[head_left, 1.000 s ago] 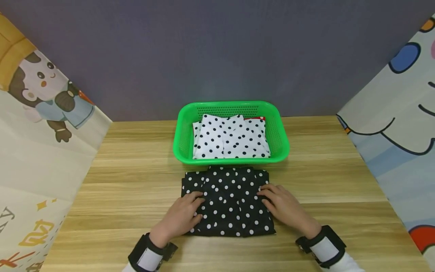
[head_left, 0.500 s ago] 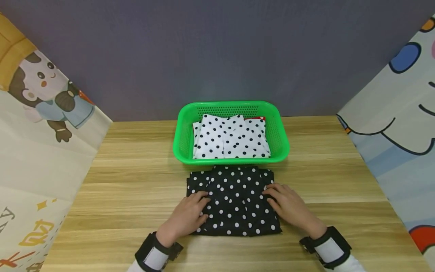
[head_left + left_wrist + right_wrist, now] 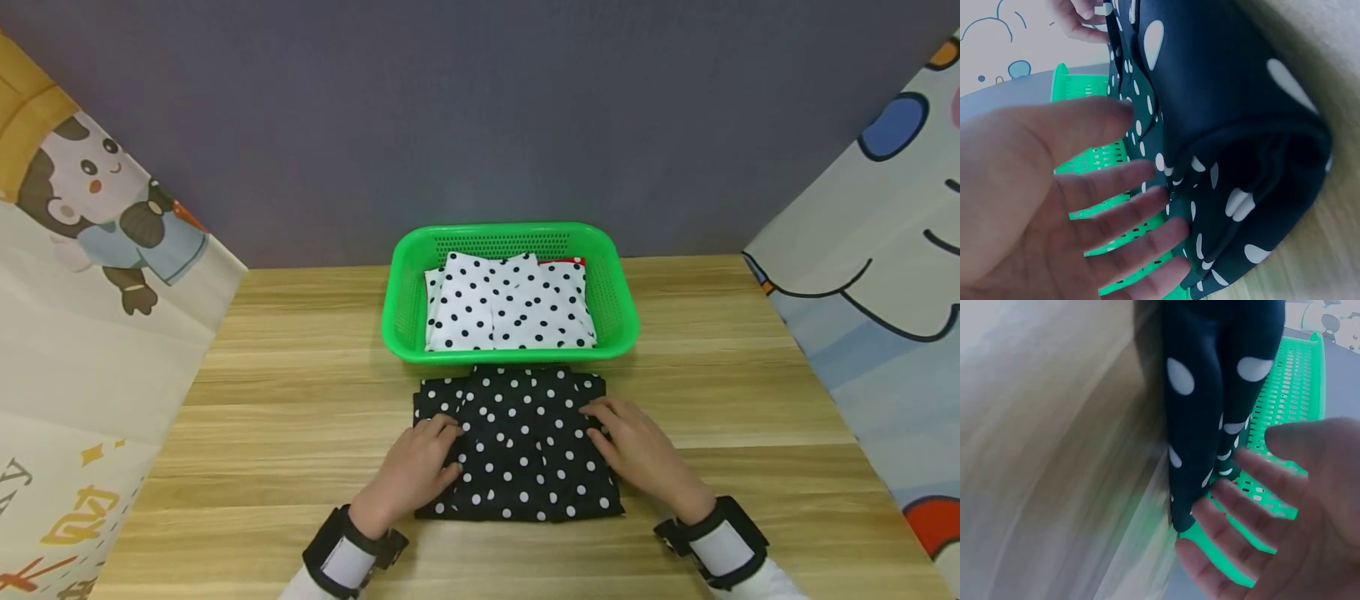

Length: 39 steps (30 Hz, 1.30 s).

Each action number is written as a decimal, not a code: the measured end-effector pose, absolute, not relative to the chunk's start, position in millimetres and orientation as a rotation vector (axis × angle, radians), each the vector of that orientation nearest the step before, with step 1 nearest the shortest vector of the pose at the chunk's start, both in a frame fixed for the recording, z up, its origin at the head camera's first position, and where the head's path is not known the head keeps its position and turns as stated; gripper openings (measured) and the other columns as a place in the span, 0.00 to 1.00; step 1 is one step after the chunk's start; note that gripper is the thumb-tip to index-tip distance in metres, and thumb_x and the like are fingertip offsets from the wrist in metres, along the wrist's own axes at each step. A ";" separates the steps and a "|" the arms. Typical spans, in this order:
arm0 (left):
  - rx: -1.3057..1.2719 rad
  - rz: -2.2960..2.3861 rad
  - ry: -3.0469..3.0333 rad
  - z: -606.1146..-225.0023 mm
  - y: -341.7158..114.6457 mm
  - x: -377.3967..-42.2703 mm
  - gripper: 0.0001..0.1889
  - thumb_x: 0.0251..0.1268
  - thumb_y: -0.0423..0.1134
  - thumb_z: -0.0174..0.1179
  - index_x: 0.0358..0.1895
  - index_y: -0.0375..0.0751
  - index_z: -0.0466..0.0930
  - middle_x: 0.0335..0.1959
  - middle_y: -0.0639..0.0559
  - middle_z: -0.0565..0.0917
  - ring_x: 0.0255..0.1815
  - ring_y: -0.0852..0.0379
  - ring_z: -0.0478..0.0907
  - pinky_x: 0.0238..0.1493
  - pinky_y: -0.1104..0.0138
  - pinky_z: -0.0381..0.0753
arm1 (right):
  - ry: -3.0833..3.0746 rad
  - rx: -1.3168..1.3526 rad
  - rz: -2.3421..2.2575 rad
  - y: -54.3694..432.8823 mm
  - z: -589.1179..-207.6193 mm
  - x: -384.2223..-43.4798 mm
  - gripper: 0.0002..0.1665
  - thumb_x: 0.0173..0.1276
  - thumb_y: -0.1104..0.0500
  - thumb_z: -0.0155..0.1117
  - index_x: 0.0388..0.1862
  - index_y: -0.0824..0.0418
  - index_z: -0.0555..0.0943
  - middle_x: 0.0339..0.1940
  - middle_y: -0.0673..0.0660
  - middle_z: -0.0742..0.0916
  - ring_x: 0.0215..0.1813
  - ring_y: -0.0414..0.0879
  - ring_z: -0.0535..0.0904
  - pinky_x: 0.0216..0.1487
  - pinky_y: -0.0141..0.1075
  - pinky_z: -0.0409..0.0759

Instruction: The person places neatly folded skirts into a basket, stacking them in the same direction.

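Observation:
A folded black cloth with white dots [image 3: 517, 450] lies on the table in the head view, its far edge right at the front of the green basket. My left hand [image 3: 416, 467] rests on its left side, fingertips and thumb touching the top. On the right side my right hand [image 3: 641, 450] lies with its fingertips at the cloth's edge. Both wrist views show relaxed, spread fingers: the left hand [image 3: 1079, 194] beside thick layered folds, the right hand [image 3: 1272, 519] beside a rounded folded edge. Neither hand curls round the cloth.
The green plastic basket [image 3: 510, 357] stands behind the cloth, holding folded white cloth with black dots [image 3: 510, 304] and a bit of red [image 3: 577, 261] at the back. A dark grey wall [image 3: 480, 125] rises behind the wooden table [image 3: 300, 375]. Cartoon-printed panels flank both sides.
The black cloth has slid slightly to the right, with both hands moving along with it. Over the last half second the cloth has hardly moved, while the fingers have shifted a little.

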<state>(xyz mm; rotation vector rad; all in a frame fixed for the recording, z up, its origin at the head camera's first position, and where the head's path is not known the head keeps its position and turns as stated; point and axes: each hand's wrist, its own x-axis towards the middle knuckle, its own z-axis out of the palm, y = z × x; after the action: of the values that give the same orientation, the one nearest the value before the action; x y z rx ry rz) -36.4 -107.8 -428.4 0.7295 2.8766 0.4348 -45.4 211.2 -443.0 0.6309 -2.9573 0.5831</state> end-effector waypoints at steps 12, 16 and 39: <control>0.499 0.410 3.020 -433.1 -107.0 -55.3 0.24 0.49 0.45 0.67 0.48 0.34 0.77 0.43 0.43 0.76 0.42 0.48 0.74 0.40 0.58 0.77 | -3.027 0.379 0.598 199.7 -440.6 -52.0 0.27 0.60 0.58 0.64 0.54 0.72 0.73 0.47 0.68 0.78 0.48 0.60 0.77 0.46 0.52 0.77; 0.422 0.362 3.012 -433.6 -109.1 -60.0 0.29 0.46 0.48 0.70 0.49 0.32 0.76 0.43 0.41 0.75 0.42 0.47 0.73 0.40 0.57 0.76 | -3.072 0.304 0.599 197.5 -439.9 -54.5 0.30 0.59 0.57 0.65 0.55 0.75 0.71 0.48 0.71 0.77 0.48 0.62 0.76 0.47 0.53 0.76; 0.008 0.590 2.922 -434.2 -105.4 -59.0 0.43 0.37 0.47 0.74 0.56 0.21 0.66 0.45 0.33 0.70 0.38 0.44 0.74 0.35 0.56 0.79 | -3.280 0.095 0.736 198.9 -435.7 -58.2 0.39 0.59 0.51 0.64 0.56 0.81 0.65 0.46 0.73 0.74 0.43 0.61 0.77 0.41 0.52 0.78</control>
<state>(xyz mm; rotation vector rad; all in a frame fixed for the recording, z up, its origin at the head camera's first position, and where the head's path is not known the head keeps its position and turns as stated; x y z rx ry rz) -59.0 -105.4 -434.2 0.0079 2.9216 0.5898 -58.2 198.9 -435.7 0.0954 -3.2800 0.7361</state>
